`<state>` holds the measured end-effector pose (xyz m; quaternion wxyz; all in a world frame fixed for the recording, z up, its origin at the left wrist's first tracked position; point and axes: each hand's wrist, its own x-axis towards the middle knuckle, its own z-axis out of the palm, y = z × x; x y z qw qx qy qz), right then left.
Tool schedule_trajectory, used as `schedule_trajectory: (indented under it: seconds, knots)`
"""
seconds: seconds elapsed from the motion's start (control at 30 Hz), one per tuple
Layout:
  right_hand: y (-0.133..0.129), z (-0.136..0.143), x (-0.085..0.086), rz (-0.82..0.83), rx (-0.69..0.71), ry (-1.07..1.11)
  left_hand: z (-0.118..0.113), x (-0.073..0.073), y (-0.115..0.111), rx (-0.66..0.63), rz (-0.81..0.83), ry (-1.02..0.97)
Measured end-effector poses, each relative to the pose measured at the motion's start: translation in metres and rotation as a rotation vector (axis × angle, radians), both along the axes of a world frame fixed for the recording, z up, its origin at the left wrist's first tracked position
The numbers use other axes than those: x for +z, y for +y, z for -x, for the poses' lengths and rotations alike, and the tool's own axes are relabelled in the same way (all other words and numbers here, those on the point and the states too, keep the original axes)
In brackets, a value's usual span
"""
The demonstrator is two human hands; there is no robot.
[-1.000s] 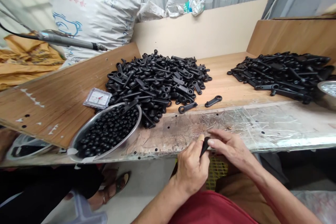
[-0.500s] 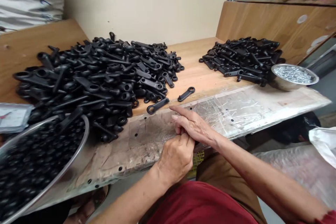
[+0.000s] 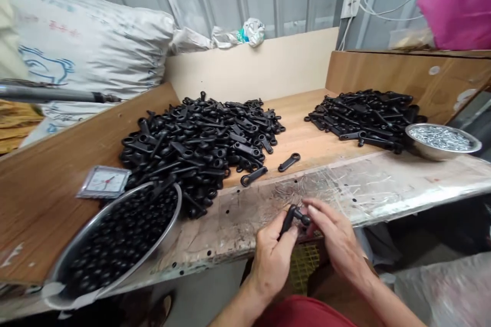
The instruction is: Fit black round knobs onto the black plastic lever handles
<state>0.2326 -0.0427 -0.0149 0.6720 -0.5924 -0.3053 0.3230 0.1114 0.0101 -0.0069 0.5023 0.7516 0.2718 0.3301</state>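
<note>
While my left hand (image 3: 270, 259) is gripping a black crank (image 3: 287, 220), my right hand (image 3: 339, 237), loosely uncurled, is hovering beside its knob (image 3: 306, 220).

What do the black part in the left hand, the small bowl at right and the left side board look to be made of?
Black part in the left hand: probably moulded plastic, satin; its black is even with soft highlights. Small bowl: metal, likely steel; smooth, with a silvery shine. Left side board: wood or wood-look laminate, smooth; grain shows, but can't settle which.
</note>
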Motion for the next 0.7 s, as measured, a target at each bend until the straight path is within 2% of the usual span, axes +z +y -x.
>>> schedule_trajectory:
  seconds: [0.07, 0.13, 0.33, 0.47, 0.6, 0.7]
  knots:
    - [-0.016, 0.009, 0.001, 0.0, 0.096, -0.015, 0.002, 0.004, -0.011, -0.001, 0.078, -0.067]
    - [-0.027, 0.016, 0.003, -0.021, 0.147, -0.035, 0.004, 0.006, -0.019, 0.0, 0.069, -0.092]
    - [-0.041, 0.014, -0.001, -0.074, 0.165, 0.012, 0.007, 0.002, -0.026, 0.064, -0.227, -0.059]
    - [-0.045, 0.006, -0.004, -0.144, 0.174, 0.02, 0.004, -0.01, -0.023, 0.104, -0.402, 0.05]
    - [-0.034, -0.019, 0.001, -0.092, 0.236, -0.207, 0.003, -0.031, -0.015, 0.105, -0.491, 0.156]
    - [-0.017, -0.062, 0.005, 0.009, 0.158, -0.315, 0.008, -0.047, -0.001, 0.193, -0.567, 0.204]
